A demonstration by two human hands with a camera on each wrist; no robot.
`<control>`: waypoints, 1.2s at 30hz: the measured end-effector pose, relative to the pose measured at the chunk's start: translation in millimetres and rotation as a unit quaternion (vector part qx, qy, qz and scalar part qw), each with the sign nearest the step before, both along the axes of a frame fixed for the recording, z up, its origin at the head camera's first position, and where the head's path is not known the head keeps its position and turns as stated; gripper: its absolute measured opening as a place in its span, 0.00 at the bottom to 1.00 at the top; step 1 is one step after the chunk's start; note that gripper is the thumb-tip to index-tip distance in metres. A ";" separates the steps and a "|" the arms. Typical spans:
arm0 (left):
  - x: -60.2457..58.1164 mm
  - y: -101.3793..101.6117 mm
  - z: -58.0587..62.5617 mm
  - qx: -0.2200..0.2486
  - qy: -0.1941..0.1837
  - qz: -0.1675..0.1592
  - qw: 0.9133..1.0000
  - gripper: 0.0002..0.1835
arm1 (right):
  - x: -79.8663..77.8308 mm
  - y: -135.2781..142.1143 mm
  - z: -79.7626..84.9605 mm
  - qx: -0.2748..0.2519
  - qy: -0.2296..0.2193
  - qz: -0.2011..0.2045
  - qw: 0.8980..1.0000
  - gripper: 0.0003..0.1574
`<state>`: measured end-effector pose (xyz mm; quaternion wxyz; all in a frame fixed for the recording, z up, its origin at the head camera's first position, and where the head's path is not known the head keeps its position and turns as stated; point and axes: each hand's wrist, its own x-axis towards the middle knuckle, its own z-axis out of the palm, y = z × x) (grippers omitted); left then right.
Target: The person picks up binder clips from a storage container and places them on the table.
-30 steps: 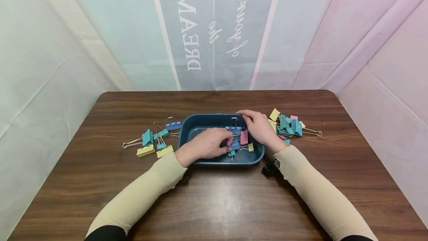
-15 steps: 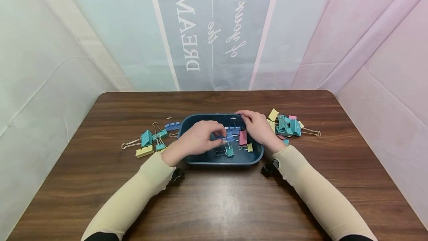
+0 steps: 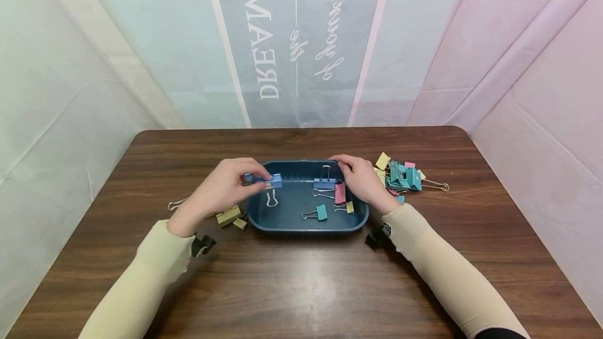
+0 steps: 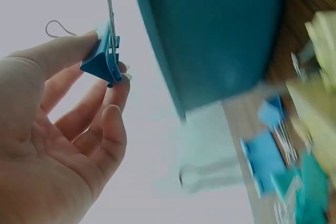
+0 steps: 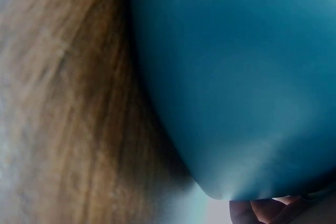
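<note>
My left hand point(image 3: 221, 187) pinches a blue binder clip point(image 3: 275, 181) between thumb and fingertips, over the left end of a dark blue tray point(image 3: 292, 218). One wire handle of the clip hangs down in the head view. The left wrist view shows the same clip point(image 4: 102, 61) at the fingertips, its wire handles spread. At the tray's far right corner, my right hand point(image 3: 366, 179) grips the rim, thumb on the inner side. Inside the tray lie a blue clip point(image 3: 325, 184), a pink clip point(image 3: 340, 193), a small yellow clip point(image 3: 350, 207) and a teal clip point(image 3: 322, 212).
Right of the tray, teal clips point(image 3: 405, 178) are heaped with yellow and pink ones on the wooden table point(image 3: 301, 281). Yellow clips point(image 3: 229, 216) lie left of it, partly under my left arm. Blue clips point(image 4: 262, 161) show there in the left wrist view.
My left hand has lifted the blue clip from among the clips at the tray's right and carried it left. The teal clip now lies apart, uncovered. The right hand stays on the rim.
</note>
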<state>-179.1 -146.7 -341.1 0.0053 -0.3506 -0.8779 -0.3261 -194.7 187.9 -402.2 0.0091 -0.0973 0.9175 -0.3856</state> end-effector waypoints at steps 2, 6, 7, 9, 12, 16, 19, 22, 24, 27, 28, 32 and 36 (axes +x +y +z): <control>0.3 -13.4 0.3 -0.001 0.006 0.013 1.000 0.06 | -0.1 -0.1 0.1 0.000 0.000 0.001 1.000 0.20; 0.9 -37.9 -2.7 -0.005 0.010 0.043 0.999 0.06 | -0.1 -0.2 0.2 0.001 0.002 0.002 1.000 0.20; 1.0 -42.9 -3.9 -0.008 0.009 0.053 0.999 0.07 | -0.1 0.0 0.3 0.002 0.003 0.001 1.000 0.20; 1.7 -51.6 -6.4 -0.016 -0.003 0.073 0.997 0.06 | -0.1 0.1 0.6 0.003 0.003 0.001 1.000 0.20; 2.4 -60.5 -11.4 -0.036 -0.020 0.096 0.995 0.05 | 0.2 0.0 0.8 0.002 0.001 0.000 1.000 0.20; 1.5 -66.6 -19.2 -0.061 -0.031 0.110 0.992 0.04 | 0.5 -0.2 0.9 0.000 0.001 -0.002 1.000 0.20; -0.5 -69.0 -25.9 -0.073 -0.038 0.114 0.990 0.04 | 0.7 -0.3 0.8 0.000 0.001 -0.002 1.000 0.20; -3.1 -69.8 -32.8 -0.084 -0.040 0.114 0.989 0.04 | 0.9 -0.5 0.6 -0.002 -0.001 -0.001 1.000 0.20; -5.0 -69.7 -37.8 -0.093 -0.039 0.112 0.989 0.04 | 1.0 -0.5 0.2 -0.001 -0.001 -0.001 1.000 0.20; -6.9 -68.2 -43.7 -0.114 -0.031 0.111 0.987 0.04 | 1.1 -0.3 0.1 -0.003 -0.002 -0.001 1.000 0.20; -7.2 -67.5 -45.3 -0.124 -0.029 0.113 0.985 0.04 | 1.0 -0.2 0.1 -0.003 -0.002 -0.002 1.000 0.20; -6.6 -64.8 -47.9 -0.151 -0.025 0.118 0.981 0.05 | 0.8 0.0 0.1 -0.001 0.000 -0.002 1.000 0.20; -6.0 -65.5 -46.7 -0.157 -0.032 0.116 0.980 0.08 | 0.8 0.2 -0.3 0.000 -0.001 -0.001 1.000 0.19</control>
